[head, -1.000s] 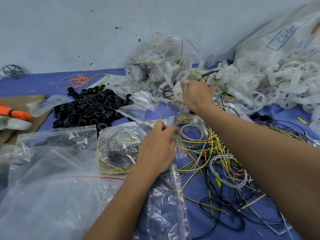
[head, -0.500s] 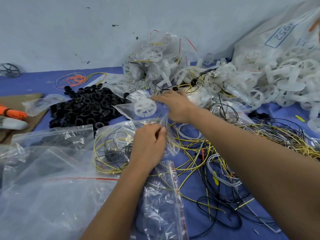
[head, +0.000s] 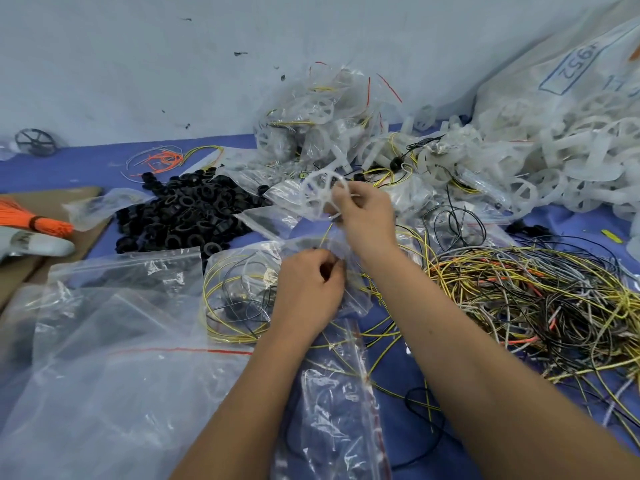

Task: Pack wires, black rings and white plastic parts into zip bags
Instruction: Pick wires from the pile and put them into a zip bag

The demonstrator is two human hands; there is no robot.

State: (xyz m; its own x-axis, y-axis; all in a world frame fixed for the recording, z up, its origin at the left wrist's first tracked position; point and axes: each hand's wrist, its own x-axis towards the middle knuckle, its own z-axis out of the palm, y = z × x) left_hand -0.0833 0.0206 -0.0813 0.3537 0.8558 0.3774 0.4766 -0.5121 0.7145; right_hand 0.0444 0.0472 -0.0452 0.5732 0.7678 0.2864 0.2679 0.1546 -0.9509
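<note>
Your right hand [head: 363, 216] pinches a white spoked plastic wheel [head: 320, 192] by its rim, holding it up just above the mouth of the zip bag [head: 242, 292], which lies on the blue desk [head: 398, 375]. Your left hand [head: 308, 292] has its fingers curled onto the bag's open edge, gripping the plastic there (the bag already shows coiled yellow and black wires inside). Just behind the bag and to its left sits the pile of black rings [head: 187, 209], touching the bag's far corner. To the bag's right spreads the loose tangle of wires [head: 526, 299], and behind that the heap of white plastic parts [head: 554, 161]. Empty zip bags [head: 114, 358] overlap on the bag's near left side.
</note>
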